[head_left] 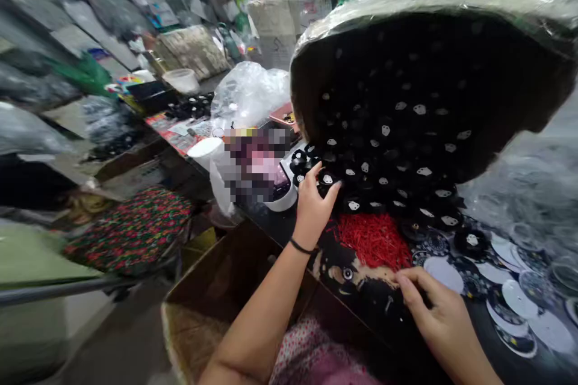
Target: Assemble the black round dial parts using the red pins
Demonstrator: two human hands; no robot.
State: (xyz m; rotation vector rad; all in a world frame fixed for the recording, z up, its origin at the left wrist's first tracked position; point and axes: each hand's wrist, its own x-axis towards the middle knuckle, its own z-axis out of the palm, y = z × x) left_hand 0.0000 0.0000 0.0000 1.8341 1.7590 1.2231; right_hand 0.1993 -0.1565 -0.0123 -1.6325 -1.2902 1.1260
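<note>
Holding black pieces [385, 130]: open container [424, 1] | at its mouth: left hand [313, 206]

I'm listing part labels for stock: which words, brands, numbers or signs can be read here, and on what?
No text reads clearly.
Black parts by the left hand: none legible.
Dark printed discs: markings too small to read.
Cardboard box behind: marks too blurred to read.

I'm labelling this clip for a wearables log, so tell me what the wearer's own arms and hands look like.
Both the left hand and the right hand are ungloved. The left wrist has a thin, dark, plain band; none shows on the right. No sleeve covers the visible part of either forearm.
</note>
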